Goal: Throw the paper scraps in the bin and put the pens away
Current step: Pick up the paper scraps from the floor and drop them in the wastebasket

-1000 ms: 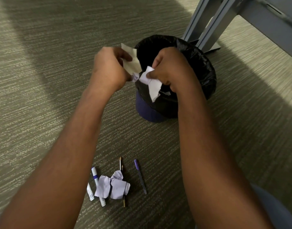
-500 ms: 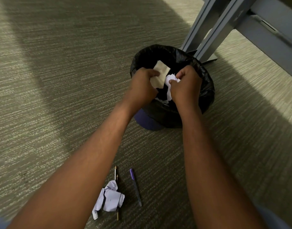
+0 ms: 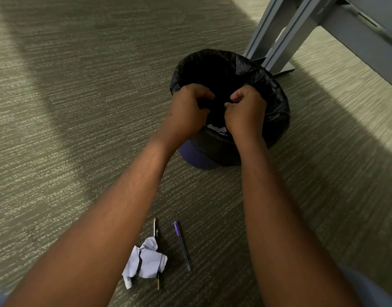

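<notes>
A blue bin with a black liner (image 3: 277, 103) stands on the carpet. My left hand (image 3: 188, 109) and my right hand (image 3: 246, 109) hover over its near rim, fingers curled, with no paper in them. White scraps (image 3: 217, 129) lie inside the bin between my wrists. On the carpet near me lies a crumpled white paper scrap (image 3: 147, 261). A pencil (image 3: 156, 233) runs partly under it, and a purple pen (image 3: 181, 244) lies to its right. A white marker end (image 3: 127, 283) pokes out below the scrap, the rest hidden by my left forearm.
A grey metal table leg (image 3: 279, 34) stands just behind the bin at the upper right, with a beam running off to the right. Grey-green carpet (image 3: 80, 107) stretches to the left.
Both hands have gone down over the bin and the paper pieces they held have left them; white scraps now lie inside. The camera has shifted forward.
</notes>
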Demonstrator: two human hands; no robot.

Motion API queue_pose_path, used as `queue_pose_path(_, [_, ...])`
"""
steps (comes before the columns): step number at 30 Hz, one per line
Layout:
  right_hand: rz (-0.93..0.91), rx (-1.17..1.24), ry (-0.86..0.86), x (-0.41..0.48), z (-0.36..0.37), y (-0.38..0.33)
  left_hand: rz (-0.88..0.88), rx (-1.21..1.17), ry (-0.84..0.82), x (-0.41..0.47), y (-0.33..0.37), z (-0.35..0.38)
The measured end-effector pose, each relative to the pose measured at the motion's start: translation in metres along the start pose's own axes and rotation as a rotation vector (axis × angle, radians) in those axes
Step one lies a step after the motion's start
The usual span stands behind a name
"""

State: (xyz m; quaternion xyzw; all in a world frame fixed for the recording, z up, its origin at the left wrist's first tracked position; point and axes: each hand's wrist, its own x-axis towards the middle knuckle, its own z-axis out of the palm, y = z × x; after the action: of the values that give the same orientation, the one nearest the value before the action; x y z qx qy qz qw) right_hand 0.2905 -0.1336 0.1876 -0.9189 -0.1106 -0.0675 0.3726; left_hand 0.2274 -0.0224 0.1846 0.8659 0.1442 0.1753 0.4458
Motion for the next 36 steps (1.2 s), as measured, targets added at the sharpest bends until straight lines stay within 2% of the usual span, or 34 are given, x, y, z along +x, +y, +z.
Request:
queue_pose_path(7, [-0.018, 0.01, 0.015, -0.004, -0.001, -0.009, -0.043, -0.119, 0.072, -0.003, 0.004, -0.009])
queue_pose_path(19, [-0.223, 0.072, 0.098, -0.044, 0.025, -0.059, -0.215, -0.199, 0.406, -0.008, -0.013, -0.05])
queue_pose_path(23, [-0.25, 0.059, 0.058, -0.063, 0.042, -0.064, -0.267, -0.236, 0.411, -0.015, -0.036, -0.062])
queue_pose_path(27, [-0.272, 0.085, 0.014, -0.079, 0.059, -0.069, -0.375, -0.109, 0.407, -0.023, -0.061, -0.07])
queue_pose_path(31, [-0.276, 0.05, -0.039, -0.09, 0.073, -0.069, -0.461, -0.002, 0.285, -0.028, -0.078, -0.073])
queue_pose_path(33, [-0.277, 0.016, -0.085, -0.097, 0.08, -0.065, -0.557, 0.069, 0.11, -0.032, -0.089, -0.076])
queue_pose_path(36, [-0.241, -0.044, -0.175, -0.11, 0.092, -0.053, -0.683, 0.309, -0.258, -0.041, -0.105, -0.074])
